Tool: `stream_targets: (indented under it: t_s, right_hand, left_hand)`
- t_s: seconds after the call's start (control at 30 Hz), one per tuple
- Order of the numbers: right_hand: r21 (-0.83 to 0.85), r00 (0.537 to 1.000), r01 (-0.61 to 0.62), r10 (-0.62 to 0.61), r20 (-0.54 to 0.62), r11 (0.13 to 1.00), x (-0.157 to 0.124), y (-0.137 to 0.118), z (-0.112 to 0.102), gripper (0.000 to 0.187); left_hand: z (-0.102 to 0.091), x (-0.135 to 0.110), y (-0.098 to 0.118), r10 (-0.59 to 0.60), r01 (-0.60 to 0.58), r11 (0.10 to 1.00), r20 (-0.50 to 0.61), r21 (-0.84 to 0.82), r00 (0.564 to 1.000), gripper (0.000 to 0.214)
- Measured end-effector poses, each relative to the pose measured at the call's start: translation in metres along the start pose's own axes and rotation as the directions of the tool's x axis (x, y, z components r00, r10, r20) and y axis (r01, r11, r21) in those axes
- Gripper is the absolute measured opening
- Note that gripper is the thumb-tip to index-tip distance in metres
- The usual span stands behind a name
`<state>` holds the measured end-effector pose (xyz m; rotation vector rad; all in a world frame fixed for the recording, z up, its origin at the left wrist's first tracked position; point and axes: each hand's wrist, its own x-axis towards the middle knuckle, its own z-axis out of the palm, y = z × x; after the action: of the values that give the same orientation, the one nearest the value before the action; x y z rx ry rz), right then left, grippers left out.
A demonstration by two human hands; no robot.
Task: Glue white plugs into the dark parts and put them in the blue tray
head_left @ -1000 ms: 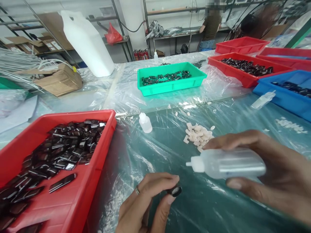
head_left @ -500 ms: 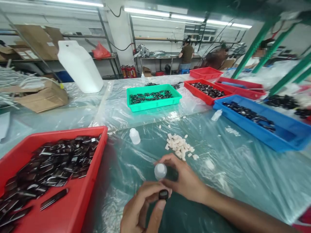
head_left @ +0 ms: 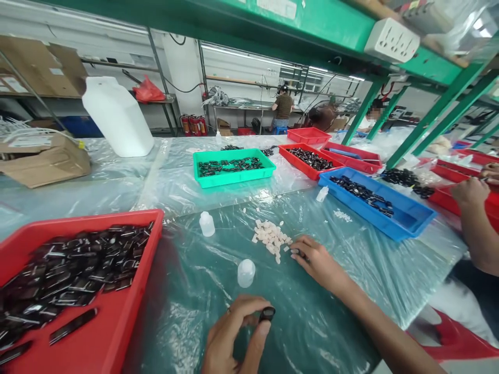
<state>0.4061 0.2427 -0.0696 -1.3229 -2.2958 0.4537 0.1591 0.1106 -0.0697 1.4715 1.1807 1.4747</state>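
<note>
A small black plastic piece is pinched upright between the thumb and forefinger of my left hand, low in the middle. My right hand reaches to the right edge of a pile of small white pieces, its fingertips drawn together. Something dark shows between those fingers, but I cannot make out what it is. Between my hands and a little left, a translucent squeeze bottle stands on the plastic-covered table. A second white bottle stands farther back.
A red tray of glossy black pieces is at left. Farther back are a green tray, a red tray and a blue tray with black pieces. A white jug stands behind. Another person's hand is at far right.
My right hand has let go of the squeeze bottle, which now stands on the table, and has moved right to the white pile. My left hand still holds the black piece. The view has shifted.
</note>
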Motion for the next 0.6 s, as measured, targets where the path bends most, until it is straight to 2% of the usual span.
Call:
stream_targets:
  t_s: [0.17,0.3,0.43,0.6]
  right_hand:
    - [-0.088,0.997,0.074,-0.073,0.022,0.993,0.000,-0.002,0.000,0.018]
    - [-0.113,0.986,0.165,-0.165,0.017,0.980,-0.010,-0.010,-0.008,0.017]
    - [-0.098,0.980,0.178,-0.185,-0.074,0.979,-0.023,-0.016,-0.007,0.018]
    - [-0.028,0.974,0.129,-0.131,-0.186,0.991,-0.030,-0.020,-0.002,0.018]
  left_hand:
    - [-0.006,0.002,0.007,-0.079,0.080,0.997,0.065,-0.014,0.995,0.016]
    - [-0.008,0.002,0.007,-0.050,0.053,0.998,0.096,-0.032,0.994,0.016]
    - [-0.008,0.002,0.007,-0.023,0.027,0.999,0.108,-0.039,0.994,0.017]
    - [-0.008,0.002,0.008,-0.011,0.015,1.000,0.117,-0.028,0.993,0.016]
